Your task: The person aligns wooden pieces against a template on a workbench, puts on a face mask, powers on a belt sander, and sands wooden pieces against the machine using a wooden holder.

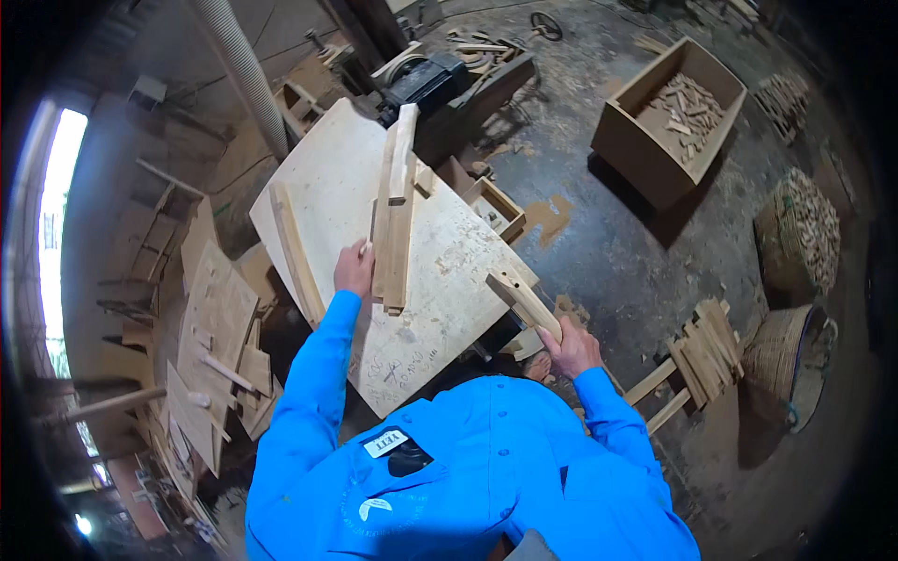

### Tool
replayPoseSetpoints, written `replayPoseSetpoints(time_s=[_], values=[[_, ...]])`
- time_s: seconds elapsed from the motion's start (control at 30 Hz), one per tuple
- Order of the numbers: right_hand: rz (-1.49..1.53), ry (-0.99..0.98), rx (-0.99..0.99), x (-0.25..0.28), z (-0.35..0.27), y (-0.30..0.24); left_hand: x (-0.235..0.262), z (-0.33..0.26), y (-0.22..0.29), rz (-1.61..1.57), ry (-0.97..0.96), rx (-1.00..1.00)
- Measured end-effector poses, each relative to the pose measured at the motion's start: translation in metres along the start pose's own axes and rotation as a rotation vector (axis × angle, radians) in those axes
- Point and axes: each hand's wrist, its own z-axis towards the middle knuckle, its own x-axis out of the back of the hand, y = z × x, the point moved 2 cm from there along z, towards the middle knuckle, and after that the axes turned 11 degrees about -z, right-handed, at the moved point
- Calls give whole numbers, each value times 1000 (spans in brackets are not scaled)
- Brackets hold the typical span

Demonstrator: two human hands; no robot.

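My right hand is closed round the near end of a wooden bar, whose far end has small dark holes and reaches over the right corner of the pale work board. My left hand rests with curled fingers against the left side of several long wooden pieces lying together on the board. A small pale tip shows at its fingers; what they hold, if anything, I cannot make out. On top of those pieces, toward the far end, lies a lighter wooden block. Another long wooden strip runs along the board's left edge.
Behind the board stands a machine with a black motor, beside a ribbed hose. A large box of offcuts sits far right, near woven baskets. Stacked slats are at right; loose panels lean at left.
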Motion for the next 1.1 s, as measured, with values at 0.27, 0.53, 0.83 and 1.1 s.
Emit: replayPoseSetpoints(time_s=[0.27,0.53,0.83,1.1], values=[[-4,40,-13,-3,5,0,-44,56,15,-261,163,55],[-18,47,25,-7,7,-1,-36,65,17,-153,34,76],[-64,15,19,-9,37,-30,-18,103,-8,-164,-12,87],[-54,33,24,-11,74,-57,-9,148,-21,-155,-6,92]])
